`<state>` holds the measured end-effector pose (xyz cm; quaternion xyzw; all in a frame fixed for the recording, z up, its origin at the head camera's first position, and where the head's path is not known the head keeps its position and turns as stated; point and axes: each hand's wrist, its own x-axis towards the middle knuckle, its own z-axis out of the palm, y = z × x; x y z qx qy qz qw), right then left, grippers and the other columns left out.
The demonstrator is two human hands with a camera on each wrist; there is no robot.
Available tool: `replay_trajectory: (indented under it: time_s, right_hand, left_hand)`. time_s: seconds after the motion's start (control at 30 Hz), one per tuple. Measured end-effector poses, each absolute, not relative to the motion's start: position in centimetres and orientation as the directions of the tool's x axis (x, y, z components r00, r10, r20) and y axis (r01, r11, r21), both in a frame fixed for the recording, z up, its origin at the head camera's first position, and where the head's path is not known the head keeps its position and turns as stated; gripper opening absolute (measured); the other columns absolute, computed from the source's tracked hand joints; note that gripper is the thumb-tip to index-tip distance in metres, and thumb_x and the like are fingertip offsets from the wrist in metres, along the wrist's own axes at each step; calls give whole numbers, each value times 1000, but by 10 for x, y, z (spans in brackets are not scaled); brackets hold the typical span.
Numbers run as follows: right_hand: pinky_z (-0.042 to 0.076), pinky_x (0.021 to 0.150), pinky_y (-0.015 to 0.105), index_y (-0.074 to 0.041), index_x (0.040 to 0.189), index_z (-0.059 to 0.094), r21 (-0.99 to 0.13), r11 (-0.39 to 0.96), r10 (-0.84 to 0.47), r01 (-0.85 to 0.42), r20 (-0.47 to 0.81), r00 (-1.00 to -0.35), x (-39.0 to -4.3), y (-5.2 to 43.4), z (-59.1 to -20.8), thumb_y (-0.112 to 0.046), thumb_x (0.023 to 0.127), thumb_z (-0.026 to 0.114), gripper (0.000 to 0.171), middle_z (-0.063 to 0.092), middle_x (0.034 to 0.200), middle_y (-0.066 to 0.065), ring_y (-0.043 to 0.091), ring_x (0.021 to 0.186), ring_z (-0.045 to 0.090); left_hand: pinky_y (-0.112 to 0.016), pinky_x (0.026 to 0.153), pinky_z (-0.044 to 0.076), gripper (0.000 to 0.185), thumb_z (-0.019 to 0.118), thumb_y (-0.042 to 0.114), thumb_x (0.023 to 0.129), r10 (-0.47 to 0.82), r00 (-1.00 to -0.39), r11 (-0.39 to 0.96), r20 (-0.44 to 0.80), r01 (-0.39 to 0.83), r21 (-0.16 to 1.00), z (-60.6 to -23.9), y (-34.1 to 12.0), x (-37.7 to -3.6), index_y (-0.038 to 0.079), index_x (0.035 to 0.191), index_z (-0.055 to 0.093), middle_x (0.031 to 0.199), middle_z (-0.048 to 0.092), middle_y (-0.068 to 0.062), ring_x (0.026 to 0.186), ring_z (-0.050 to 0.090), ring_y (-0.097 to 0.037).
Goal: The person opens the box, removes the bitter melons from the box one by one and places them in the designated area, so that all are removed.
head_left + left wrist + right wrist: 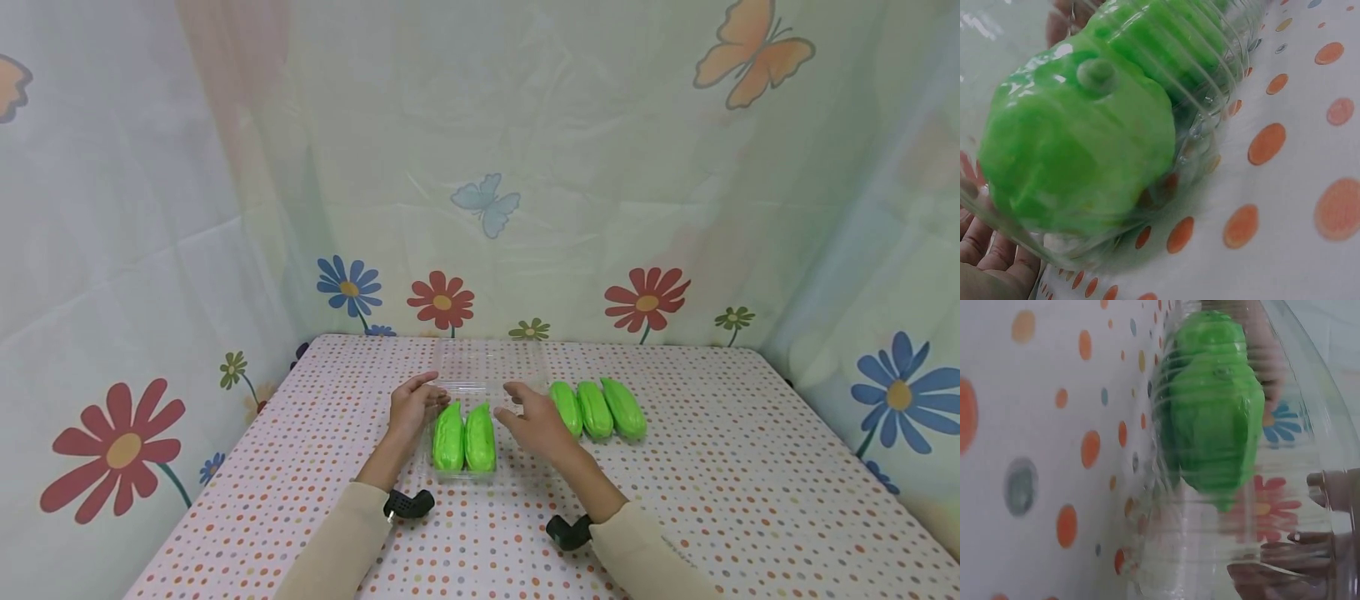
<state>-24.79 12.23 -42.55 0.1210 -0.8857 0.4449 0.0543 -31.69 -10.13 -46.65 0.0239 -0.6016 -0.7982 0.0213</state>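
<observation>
A clear plastic box (463, 477) sits mid-table with its hinged lid (491, 360) tipped back. Inside, toward the left, lie two shiny green ridged vegetables (448, 437), side by side, with tapered tips pointing away. My left hand (409, 410) is at the box's left side, fingers loosely bent beside the wall; in the left wrist view its fingers (1000, 256) show past the clear plastic. On the right side my right hand (536, 421) reaches over the box's edge, thumb and fingers apart and nothing between them. In the right wrist view, fingers (1279, 562) show through the plastic.
Three more green vegetables (596, 410) lie in a row just right of my right hand. A dotted cloth (675, 517) covers the table. Hanging fabric with flowers and butterflies (487, 204) encloses the back and both sides.
</observation>
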Motion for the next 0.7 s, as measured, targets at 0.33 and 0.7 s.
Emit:
replay_trajectory:
  time_s: [0.33,0.7]
  right_hand:
    - [53,98,55,1,146,49,-754,623,-164,-210,136,-977,-241,113,-426,-27,101,61,54,56,142,24,42,125,58]
    - [56,92,53,2,143,53,-765,617,-219,-184,57,-974,-242,115,-428,-31,101,61,53,60,138,21,39,119,61]
  left_hand:
    - [-38,84,62,45,55,0,93,-57,-998,-280,-1,15,960,-466,-100,-316,-8,137,56,93,70,-17,83,72,-22]
    - [-37,81,62,43,57,0,91,-75,-997,-284,-13,9,959,-467,-100,-318,-6,134,59,90,70,-15,81,72,-23]
